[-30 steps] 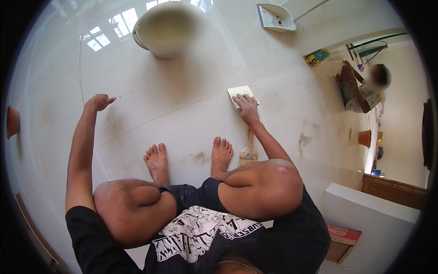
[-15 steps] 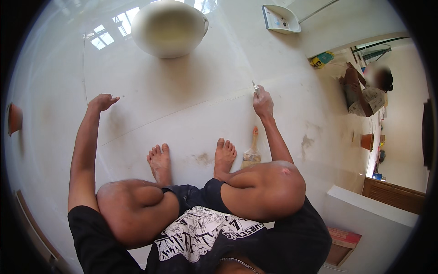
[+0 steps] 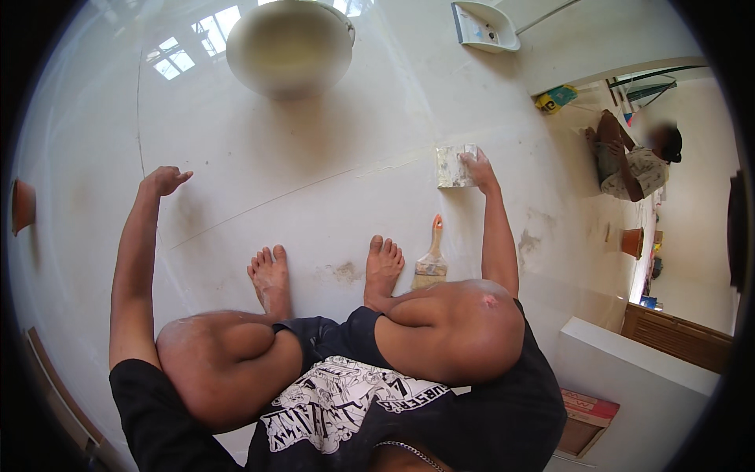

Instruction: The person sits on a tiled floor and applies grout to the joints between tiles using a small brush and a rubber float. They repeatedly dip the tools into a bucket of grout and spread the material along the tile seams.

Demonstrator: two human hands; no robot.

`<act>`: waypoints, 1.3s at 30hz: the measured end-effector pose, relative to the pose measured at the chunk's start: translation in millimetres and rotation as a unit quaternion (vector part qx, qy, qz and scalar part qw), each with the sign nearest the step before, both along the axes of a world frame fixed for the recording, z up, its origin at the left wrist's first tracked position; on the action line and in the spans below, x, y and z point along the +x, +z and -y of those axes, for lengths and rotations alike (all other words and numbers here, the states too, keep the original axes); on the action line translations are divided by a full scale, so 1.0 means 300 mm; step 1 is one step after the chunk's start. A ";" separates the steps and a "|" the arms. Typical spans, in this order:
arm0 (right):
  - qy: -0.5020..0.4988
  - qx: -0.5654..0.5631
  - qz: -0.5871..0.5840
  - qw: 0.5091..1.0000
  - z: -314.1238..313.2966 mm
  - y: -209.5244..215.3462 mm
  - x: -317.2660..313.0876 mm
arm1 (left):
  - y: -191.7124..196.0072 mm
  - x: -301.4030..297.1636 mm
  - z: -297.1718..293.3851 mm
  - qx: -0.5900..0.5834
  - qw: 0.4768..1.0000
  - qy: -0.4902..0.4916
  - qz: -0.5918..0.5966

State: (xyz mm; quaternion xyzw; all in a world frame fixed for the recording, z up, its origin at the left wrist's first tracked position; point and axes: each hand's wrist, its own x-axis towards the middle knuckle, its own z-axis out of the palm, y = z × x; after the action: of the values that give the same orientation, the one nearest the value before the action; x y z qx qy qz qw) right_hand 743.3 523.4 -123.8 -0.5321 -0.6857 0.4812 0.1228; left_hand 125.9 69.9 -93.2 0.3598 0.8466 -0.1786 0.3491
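My right hand grips a putty knife, its broad blade turned face up and smeared with pale filler. The blade is at the right end of a thin seam that runs slantwise across the glossy white floor; whether it touches the floor I cannot tell. Pale filler lies along the seam's right part. Over on the left, my left hand hovers above the floor, fingers curled in and thumb pointing out, with nothing visible in it. A paintbrush with an orange-tipped handle lies beside my right foot.
A large round bucket, blurred inside, stands ahead. Far right is a white dustpan. Terracotta pots stand at the sides. Beyond an opening at right, another person sits low. A low white wall is near my right side.
My right hand has moved slightly right and turned the putty knife from edge-on to flat, showing its broad blade. My left hand has drifted a little left.
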 end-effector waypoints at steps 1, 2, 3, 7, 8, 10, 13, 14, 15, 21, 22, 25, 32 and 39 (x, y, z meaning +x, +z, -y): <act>0.002 -0.009 -0.008 1.000 -0.005 -0.001 0.003 | 0.005 0.005 -0.009 -0.004 1.000 -0.007 -0.001; 0.007 -0.016 -0.012 1.000 -0.007 -0.003 0.009 | 0.011 0.014 -0.018 -0.008 1.000 -0.015 -0.001; 0.016 -0.026 -0.018 0.999 -0.002 -0.002 -0.009 | 0.018 0.018 -0.014 -0.013 1.000 -0.019 -0.003; 0.026 -0.047 -0.003 0.999 0.011 0.011 -0.048 | 0.008 0.006 0.001 -0.010 1.000 -0.019 -0.005; 0.032 -0.042 0.000 0.999 0.014 0.010 -0.056 | 0.011 0.006 -0.001 -0.006 1.000 -0.020 -0.006; 0.038 -0.037 0.002 0.999 0.005 0.006 -0.048 | 0.010 0.006 -0.023 0.004 1.000 -0.030 -0.003; 0.042 -0.062 -0.019 0.997 0.025 0.014 -0.074 | 0.006 -0.002 -0.024 0.008 0.999 -0.039 0.004; 0.045 -0.069 -0.023 0.996 0.037 0.019 -0.092 | 0.007 -0.002 -0.019 0.007 0.999 -0.037 0.004; 0.049 -0.068 -0.017 0.996 0.040 0.026 -0.100 | 0.008 -0.001 -0.020 0.009 0.999 -0.037 0.005; 0.067 -0.058 0.007 0.996 0.059 0.038 -0.134 | -0.006 -0.008 -0.028 0.028 0.999 -0.024 -0.008; 0.072 -0.059 0.009 0.996 0.057 0.036 -0.133 | -0.010 -0.010 -0.035 0.030 0.999 -0.028 -0.007; 0.102 -0.052 0.008 0.993 0.099 0.036 -0.179 | -0.011 -0.013 -0.020 0.020 0.999 -0.029 -0.004; 0.153 -0.021 0.026 0.988 0.133 0.013 -0.224 | -0.010 -0.009 -0.041 0.010 1.000 -0.025 0.002; 0.175 -0.040 0.040 0.983 0.211 0.005 -0.302 | -0.011 -0.015 -0.016 -0.005 1.000 -0.016 0.000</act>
State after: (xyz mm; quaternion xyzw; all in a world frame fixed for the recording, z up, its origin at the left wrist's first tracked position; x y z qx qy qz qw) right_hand 652.6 460.2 -122.2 -0.4278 -0.7525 0.5007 -0.0125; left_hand 121.3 74.8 -96.6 0.3719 0.8395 -0.1886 0.3482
